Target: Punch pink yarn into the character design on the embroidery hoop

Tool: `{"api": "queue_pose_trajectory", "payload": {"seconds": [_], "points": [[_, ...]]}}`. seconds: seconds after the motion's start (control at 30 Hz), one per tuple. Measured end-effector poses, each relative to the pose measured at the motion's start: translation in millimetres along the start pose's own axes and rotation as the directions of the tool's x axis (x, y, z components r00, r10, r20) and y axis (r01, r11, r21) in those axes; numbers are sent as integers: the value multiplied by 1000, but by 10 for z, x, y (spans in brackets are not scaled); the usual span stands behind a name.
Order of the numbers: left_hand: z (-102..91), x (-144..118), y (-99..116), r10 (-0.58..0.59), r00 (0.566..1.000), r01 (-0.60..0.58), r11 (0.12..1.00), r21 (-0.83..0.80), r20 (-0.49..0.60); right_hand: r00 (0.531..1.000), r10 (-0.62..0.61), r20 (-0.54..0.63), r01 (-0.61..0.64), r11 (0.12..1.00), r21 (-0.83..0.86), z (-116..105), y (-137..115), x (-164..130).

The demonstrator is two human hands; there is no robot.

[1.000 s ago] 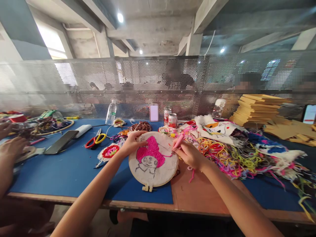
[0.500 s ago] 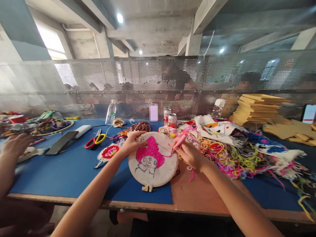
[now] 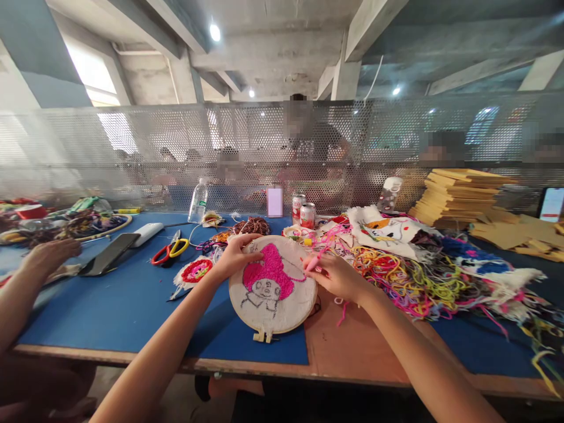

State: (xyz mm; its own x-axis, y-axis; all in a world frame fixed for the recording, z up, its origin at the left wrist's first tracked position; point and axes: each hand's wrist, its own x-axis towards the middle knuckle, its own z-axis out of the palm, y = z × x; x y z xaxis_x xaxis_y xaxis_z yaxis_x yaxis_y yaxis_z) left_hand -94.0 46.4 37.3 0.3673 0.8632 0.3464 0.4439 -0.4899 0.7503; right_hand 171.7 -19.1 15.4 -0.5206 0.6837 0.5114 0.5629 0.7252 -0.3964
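Embroidery hoop (image 3: 273, 286) btwn hands, left hand (image 3: 235, 255) gripping rim

Pink tool (image 3: 314, 262) mostly hidden in the right hand (image 3: 337, 276), co-worker's arm (image 3: 26, 282) cut off at left edge, people behind mesh screen (image 3: 282, 153) blurred

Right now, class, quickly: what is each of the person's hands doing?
Left hand: closed on the upper left rim of the embroidery hoop.
Right hand: closed on a pink punch needle, its tip at the hoop's cloth.
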Motion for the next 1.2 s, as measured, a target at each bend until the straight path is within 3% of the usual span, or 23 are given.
{"api": "queue_pose_trajectory", "payload": {"seconds": [0.17,0.37,0.5,0.97,1.2], "points": [[-2,3,-7,-5,1000,5,1000,-2,10,998,-34,47,34,999,9,5,6,17],[-5,-3,13,1,1000,-1,1000,2,-1,984,169,-48,-160,975,156,21,5,10],[-7,-6,37,0,1000,0,1000,3,6,969,229,-94,-208,959,191,3,-9,10],[5,6,-5,-1,1000,2,1000,-27,11,979,181,-90,-156,961,229,-12,-40,-4],[3,-1,-13,3,1000,-3,1000,-22,10,986,137,-89,-130,988,86,15,-9,5]]}}
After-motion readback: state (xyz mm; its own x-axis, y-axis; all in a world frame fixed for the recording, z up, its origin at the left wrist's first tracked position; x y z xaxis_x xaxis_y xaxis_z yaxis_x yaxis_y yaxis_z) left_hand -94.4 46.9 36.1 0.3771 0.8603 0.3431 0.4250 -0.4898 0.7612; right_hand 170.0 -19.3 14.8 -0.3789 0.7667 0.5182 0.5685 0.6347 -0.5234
